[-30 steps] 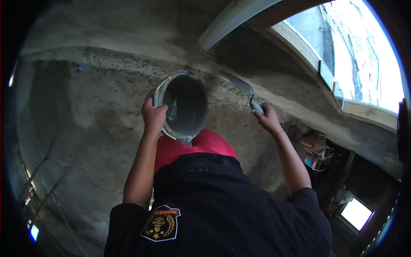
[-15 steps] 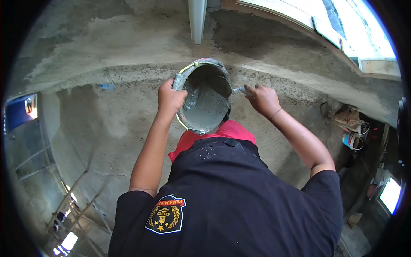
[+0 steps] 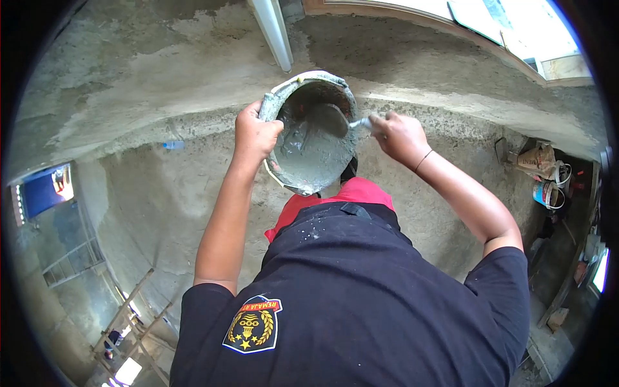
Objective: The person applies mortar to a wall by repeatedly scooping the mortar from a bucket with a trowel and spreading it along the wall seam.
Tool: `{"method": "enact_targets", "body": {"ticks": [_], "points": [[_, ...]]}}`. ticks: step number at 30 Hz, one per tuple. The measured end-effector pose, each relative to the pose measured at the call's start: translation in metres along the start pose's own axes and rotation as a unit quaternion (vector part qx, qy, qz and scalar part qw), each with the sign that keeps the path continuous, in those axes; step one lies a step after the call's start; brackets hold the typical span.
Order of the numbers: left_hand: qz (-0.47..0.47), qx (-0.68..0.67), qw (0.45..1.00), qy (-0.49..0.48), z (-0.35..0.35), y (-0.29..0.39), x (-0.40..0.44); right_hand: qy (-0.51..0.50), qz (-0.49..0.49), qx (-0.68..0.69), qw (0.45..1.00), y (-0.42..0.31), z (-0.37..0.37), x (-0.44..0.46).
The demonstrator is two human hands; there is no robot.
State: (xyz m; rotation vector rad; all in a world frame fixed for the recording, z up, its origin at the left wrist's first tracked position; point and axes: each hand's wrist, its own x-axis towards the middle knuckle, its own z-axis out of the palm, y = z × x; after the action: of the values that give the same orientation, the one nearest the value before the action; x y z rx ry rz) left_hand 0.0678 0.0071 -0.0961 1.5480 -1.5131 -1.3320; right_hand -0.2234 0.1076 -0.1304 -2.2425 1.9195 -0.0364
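In front of me a bucket (image 3: pixel 271 169) of wet grey mortar (image 3: pixel 306 158) is tilted, its mouth facing me. My left hand (image 3: pixel 256 134) grips its left rim, thumb on the inner side and fingers hidden behind. On the other side my right hand (image 3: pixel 401 138) is closed around the handle of a trowel (image 3: pixel 331 120). The rounded blade reaches over the right rim into the bucket, against the mortar. Mortar smears coat the inner wall and the rim.
A plastered wall with a window frame (image 3: pixel 548 69) runs along the top. A pale pipe (image 3: pixel 272 32) points down toward the bucket. A plastic bottle (image 3: pixel 173 145) lies at left. Right stand a cement bag (image 3: pixel 537 159) and a small pail (image 3: pixel 547 195); wooden poles (image 3: pixel 126 308) lean lower left.
The trowel blade has shifted slightly left and deeper into the bucket, scooping at the mortar. The bucket sits slightly higher in view, and the camera view has turned a little.
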Motion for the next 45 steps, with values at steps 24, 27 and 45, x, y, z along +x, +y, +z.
{"method": "enact_targets", "body": {"ticks": [24, 27, 45], "points": [[0.095, -0.051, 0.993, -0.044, -0.032, 0.047, -0.012, -0.098, -0.042, 0.121, 0.987, -0.073, -0.024, -0.006], [0.101, -0.054, 0.993, -0.030, -0.033, 0.049, -0.009, -0.025, -0.044, 0.135, 0.990, -0.060, -0.021, -0.003], [0.107, -0.055, 0.993, -0.019, -0.038, 0.044, -0.015, 0.089, -0.084, 0.180, 0.976, -0.076, -0.024, 0.023]]}}
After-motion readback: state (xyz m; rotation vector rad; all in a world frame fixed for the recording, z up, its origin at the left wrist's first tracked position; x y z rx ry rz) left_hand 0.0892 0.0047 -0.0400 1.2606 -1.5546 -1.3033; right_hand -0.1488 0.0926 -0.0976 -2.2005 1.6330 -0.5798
